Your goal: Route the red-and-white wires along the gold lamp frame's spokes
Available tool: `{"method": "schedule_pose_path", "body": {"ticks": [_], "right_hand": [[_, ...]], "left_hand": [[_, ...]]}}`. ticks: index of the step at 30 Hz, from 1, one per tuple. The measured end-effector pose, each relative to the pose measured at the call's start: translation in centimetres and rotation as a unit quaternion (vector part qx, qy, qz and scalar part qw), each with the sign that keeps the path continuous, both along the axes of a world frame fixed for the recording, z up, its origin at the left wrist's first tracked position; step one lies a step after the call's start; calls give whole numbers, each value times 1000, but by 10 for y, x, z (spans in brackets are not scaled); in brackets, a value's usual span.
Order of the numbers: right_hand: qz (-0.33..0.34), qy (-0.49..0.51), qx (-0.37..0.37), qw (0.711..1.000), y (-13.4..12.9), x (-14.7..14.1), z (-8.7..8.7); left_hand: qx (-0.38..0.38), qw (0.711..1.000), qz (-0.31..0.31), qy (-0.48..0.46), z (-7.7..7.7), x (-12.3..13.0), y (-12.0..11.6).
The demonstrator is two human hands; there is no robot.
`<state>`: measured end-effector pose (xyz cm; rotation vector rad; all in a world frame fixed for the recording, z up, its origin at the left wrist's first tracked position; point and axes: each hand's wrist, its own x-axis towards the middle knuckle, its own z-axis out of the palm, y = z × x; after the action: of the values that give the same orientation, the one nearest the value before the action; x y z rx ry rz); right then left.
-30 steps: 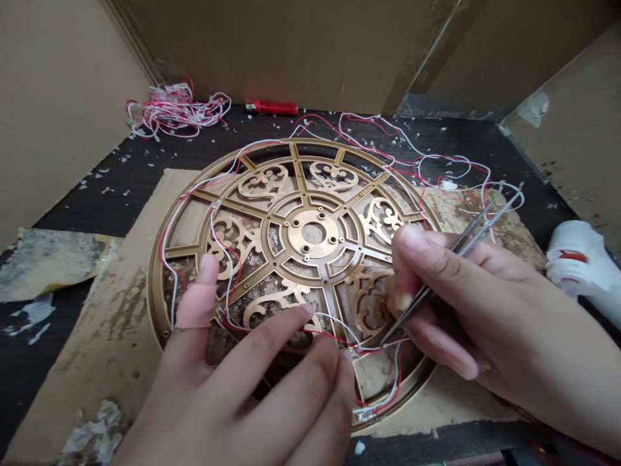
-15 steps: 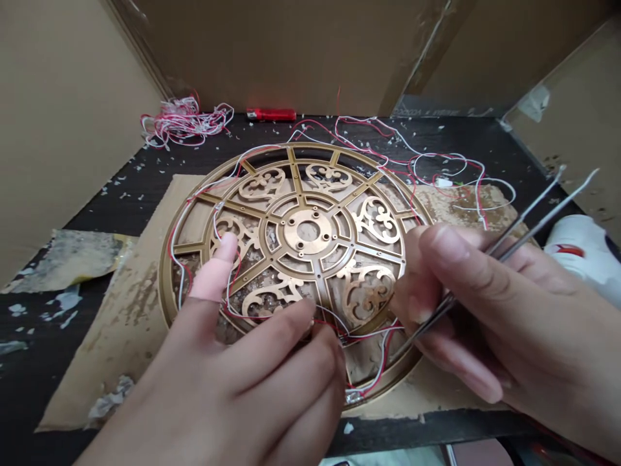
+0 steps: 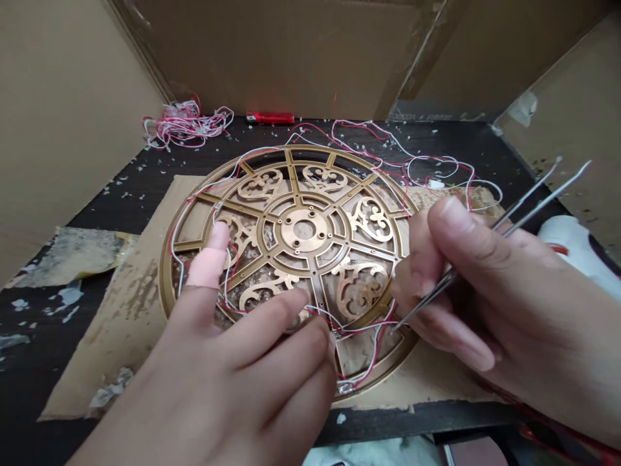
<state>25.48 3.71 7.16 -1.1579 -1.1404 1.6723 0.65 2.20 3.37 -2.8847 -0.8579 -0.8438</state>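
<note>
Frame (image 3: 286, 239), brass openwork, lies flat on a cardboard sheet (image 3: 130, 310) on the black worktop (image 3: 97, 213). Right hand (image 3: 485, 304) grasps tweezers (image 3: 427, 304), tips at the frame's lower right, over red and white wires (image 3: 376, 349) running along its rim and spokes. Left hand (image 3: 242, 369) is open, its fingers lying across the frame's lower part, one finger capped in a pink sleeve (image 3: 207, 264). Wire bundle (image 3: 187, 124) and red lighter (image 3: 270, 117) lie beyond the frame.
</note>
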Motion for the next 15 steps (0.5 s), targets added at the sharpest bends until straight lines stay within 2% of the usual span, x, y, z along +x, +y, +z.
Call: {"method": "schedule_pose_path", "body": {"ticks": [2,6,11,15], "right_hand": [[-12,15,4,1000,-1,2,-5],[-24,14,40,999,-4,9,-13],[-35,-2,65,997,-5,12,-9],[-36,17,68,997,-1,10,-7]], "left_hand": [[-7,1000,10,-12,0,0,-2],[20,1000,5,24,-2,-3,-7],[21,999,30,0,1,-4,-6],[-16,996,75,-51,9,2,-2]]}}
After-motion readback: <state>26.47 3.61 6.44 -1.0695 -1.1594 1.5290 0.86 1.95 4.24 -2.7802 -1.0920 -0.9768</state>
